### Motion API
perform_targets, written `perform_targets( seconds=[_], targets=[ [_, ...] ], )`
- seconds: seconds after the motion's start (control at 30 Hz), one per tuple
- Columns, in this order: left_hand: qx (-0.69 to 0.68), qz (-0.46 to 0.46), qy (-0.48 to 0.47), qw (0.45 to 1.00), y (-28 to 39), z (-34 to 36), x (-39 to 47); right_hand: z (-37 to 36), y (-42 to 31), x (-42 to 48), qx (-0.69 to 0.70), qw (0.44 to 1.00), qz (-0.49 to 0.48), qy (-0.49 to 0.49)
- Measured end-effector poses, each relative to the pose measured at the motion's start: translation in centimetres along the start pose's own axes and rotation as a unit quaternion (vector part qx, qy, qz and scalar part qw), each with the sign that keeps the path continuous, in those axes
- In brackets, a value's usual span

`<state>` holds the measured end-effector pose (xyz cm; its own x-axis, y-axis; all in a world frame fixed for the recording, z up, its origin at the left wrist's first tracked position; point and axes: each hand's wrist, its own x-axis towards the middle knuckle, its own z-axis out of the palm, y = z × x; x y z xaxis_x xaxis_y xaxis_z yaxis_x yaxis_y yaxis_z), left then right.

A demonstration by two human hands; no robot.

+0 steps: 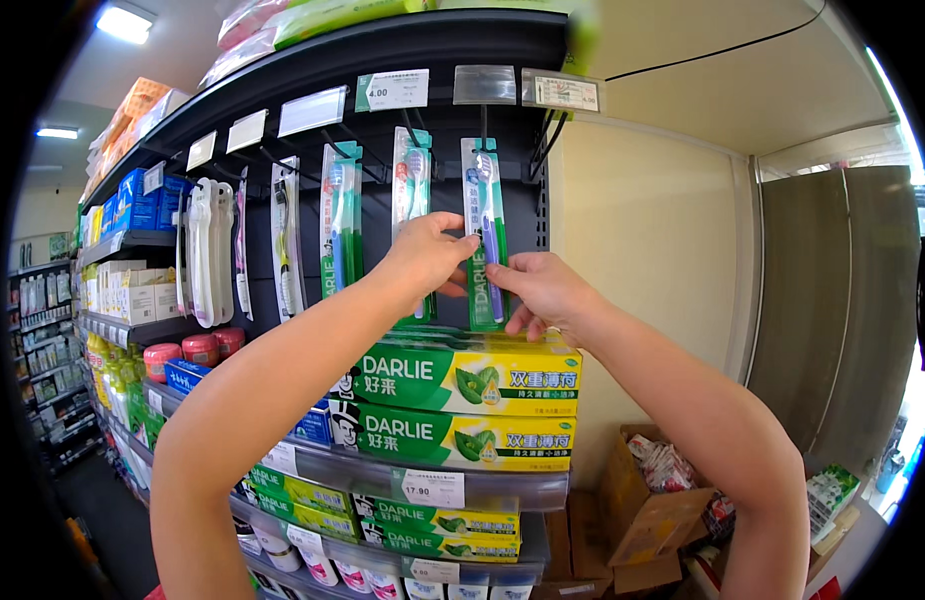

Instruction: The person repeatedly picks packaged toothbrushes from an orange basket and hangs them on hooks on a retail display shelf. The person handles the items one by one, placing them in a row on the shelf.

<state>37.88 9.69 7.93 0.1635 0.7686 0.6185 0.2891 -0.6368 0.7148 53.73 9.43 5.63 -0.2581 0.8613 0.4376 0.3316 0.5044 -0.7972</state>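
A packaged Darlie toothbrush with a purple handle (492,225) hangs upright below a black display hook (484,124). My left hand (432,251) pinches the left edge of its package between thumb and fingers. On the right edge, lower down, my right hand (548,289) grips the same package, thumb in front. Another packaged toothbrush (412,176) hangs just to the left, partly hidden behind my left hand. Further left is a package with a blue-handled toothbrush (340,217). The hooks carry clear tag holders, some with price tags (393,91).
Green and yellow Darlie toothpaste boxes (462,439) are stacked on the shelf below the hooks. More toothbrushes (286,236) and red-lidded jars (200,349) are at the left. An open cardboard box (629,525) stands at the lower right, beside the shelving.
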Motion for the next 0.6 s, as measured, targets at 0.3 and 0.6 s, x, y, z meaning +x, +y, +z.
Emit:
perform_targets(
  seconds=[0.3,0.6],
  targets=[
    [-0.045,0.082,0.045,0.995,0.9,1.9,-4.9,-4.2,1.5,-4.5,0.010,0.985,-0.113,0.134],
    [-0.155,0.048,-0.236,0.958,-1.3,18.0,-20.7,-5.2,13.9,-25.1,0.011,0.990,-0.110,0.091]
  ],
)
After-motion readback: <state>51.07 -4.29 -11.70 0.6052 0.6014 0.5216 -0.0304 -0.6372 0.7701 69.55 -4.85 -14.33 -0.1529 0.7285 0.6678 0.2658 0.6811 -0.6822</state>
